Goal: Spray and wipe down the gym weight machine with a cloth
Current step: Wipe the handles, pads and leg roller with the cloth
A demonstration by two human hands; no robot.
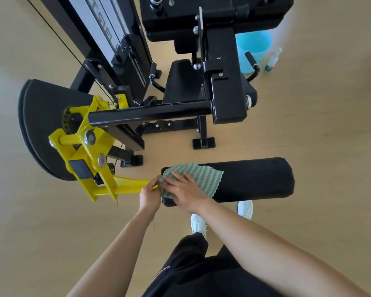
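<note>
Under the flat right hand (183, 190), cloth (204, 175), likely soft and light, drapes the roller pad (255, 179); left hand (149, 195) pinches its edge.

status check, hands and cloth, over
Left hand pinches cloth edge; right hand flat on it. Cloth draped over roller pad; spray bottle on floor. Nothing in the way.

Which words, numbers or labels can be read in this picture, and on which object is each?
No text reads clearly.
Weight-stack cover: large grey letters, blurred and cut off.
Weight stack: small marks, too small.
Black trousers: white print, upside down, blurred.
Spray bottle: any label too small.
</note>
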